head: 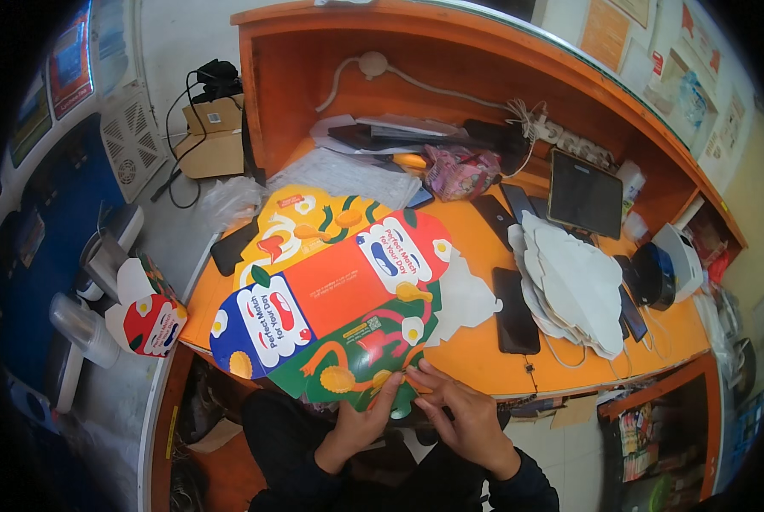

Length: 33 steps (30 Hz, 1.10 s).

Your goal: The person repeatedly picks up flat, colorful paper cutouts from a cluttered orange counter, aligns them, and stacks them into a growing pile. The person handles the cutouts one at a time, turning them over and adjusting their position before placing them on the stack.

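An unfolded printed cardboard food box (337,288), with yellow, blue, orange, red and green panels, lies on the orange desk (471,371) and overhangs its front edge. My left hand (366,422) pinches the green panel's near edge between thumb and fingers. Beside it, my right hand (459,413) has its fingertips on the same edge, close to a green tab. White box blanks (465,297) show from under the printed one on the right. A stack of white blanks (564,281) lies farther right. At the far left stands a folded box (155,320) with printed panels and raised white flaps.
Black phones (515,310) lie between the blanks. A tablet (585,194), cables, a power strip (571,141) and a pink bag (462,173) are at the back. Plastic cups (84,329) are at the left, and a dark phone (233,249) is by the desk's left edge.
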Tool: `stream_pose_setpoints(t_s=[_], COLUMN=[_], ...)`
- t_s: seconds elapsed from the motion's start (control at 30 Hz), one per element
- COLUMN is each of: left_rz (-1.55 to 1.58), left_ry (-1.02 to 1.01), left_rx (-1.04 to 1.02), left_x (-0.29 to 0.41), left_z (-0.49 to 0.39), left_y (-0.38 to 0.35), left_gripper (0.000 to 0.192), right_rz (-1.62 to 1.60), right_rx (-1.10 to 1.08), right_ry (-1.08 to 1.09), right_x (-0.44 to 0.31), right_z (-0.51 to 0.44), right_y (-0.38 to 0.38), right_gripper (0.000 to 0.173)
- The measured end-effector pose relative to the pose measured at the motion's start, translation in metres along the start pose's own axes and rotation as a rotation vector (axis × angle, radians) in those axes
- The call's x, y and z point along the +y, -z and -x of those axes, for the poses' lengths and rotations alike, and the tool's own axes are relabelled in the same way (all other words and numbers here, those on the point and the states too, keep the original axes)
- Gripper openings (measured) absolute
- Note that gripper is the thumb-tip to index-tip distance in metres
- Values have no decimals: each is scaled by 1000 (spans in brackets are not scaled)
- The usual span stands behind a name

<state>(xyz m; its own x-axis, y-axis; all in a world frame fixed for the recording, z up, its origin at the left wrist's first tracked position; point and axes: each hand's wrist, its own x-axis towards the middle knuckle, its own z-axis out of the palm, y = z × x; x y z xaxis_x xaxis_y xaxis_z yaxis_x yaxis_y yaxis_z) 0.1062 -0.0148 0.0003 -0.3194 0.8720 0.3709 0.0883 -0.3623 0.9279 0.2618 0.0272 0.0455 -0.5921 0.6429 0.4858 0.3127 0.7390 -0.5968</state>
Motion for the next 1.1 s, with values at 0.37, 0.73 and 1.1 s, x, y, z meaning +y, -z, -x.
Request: stream_pose_setpoints(t_s=[0.37, 0.73, 1.1], left_rz=[-35, 77, -19], left_ry=[-24, 41, 190], left_rx=[-67, 231, 329], left_x=[0, -6, -28], left_z=[0, -8, -12], left_y=[5, 17, 47], left_gripper=[19, 16, 34], right_rz=[-59, -355, -564], right_rx=[-43, -127, 1192], right_ry=[23, -181, -289], right_x=[4, -1, 72], right_z=[2, 15, 158], right_y=[6, 15, 87], right_gripper=[44, 14, 26])
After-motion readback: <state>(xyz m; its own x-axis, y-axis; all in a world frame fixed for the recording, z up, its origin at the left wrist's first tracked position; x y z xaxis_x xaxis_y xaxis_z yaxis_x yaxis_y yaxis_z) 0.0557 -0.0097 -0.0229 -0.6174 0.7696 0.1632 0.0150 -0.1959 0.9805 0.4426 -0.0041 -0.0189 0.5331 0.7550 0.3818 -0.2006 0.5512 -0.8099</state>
